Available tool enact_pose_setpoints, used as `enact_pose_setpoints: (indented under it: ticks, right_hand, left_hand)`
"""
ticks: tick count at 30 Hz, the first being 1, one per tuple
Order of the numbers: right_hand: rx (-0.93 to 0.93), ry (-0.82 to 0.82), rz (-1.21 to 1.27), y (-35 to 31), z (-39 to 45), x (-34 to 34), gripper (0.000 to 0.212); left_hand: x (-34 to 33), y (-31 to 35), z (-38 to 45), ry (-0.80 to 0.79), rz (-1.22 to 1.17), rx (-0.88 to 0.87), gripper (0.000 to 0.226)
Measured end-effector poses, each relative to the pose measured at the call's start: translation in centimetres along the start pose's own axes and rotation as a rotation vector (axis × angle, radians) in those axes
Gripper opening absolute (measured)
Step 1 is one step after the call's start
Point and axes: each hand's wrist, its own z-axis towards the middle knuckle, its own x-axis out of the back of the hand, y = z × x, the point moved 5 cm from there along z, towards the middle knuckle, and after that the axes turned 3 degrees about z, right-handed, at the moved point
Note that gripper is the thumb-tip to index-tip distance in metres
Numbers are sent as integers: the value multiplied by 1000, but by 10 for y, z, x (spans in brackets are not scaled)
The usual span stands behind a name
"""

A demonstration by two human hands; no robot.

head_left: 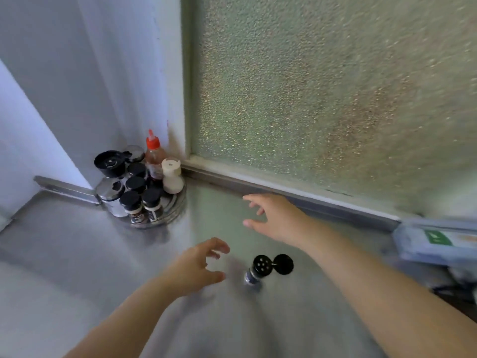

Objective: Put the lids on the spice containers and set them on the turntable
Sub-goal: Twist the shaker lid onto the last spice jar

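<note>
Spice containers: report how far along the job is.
Done: several capped containers stand on the turntable in the corner. In hand: nothing; the left hand and right hand are both open and empty. Left: the shaker on the counter, flip lid open, needs closing and moving.

Counter: brushed metal, dull sheen. Window pane: rough pebbled glass. Spice jar flip lid: black matt plastic.

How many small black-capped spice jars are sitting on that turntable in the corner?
4, clustered on the turntable: two at the front edge, two behind them. Taller containers there may hide more. One further jar, flip lid open, stands on the counter.
</note>
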Motion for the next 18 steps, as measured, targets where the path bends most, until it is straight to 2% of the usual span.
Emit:
enact_pose_setpoints:
  ticks: [4, 6, 10, 14, 16, 18]
  right_hand:
    - [-104, 18, 26, 55, -53, 5, 54]
    - [-146, 27, 46, 80, -75, 1, 52]
    - [-198, -12, 110, 118, -104, -17, 50]
    - [-232, -34, 215, 140, -121, -30, 50]
    - [-213, 32, 352, 141, -127, -24, 45]
    - [-180, 188, 523, 134, -131, -3, 38]
  left_hand:
    - [-56, 13, 21, -91, 0, 9, 56]
    - [-76, 17, 31, -67, -12, 7, 58]
    - [-93, 22, 45, 52, -97, 52, 41]
    - [-100, 35, 49, 104, -254, 53, 35]
    - [-102, 58, 48, 119, -277, 3, 30]
    - [-100, 90, 46, 137, -225, -91, 23]
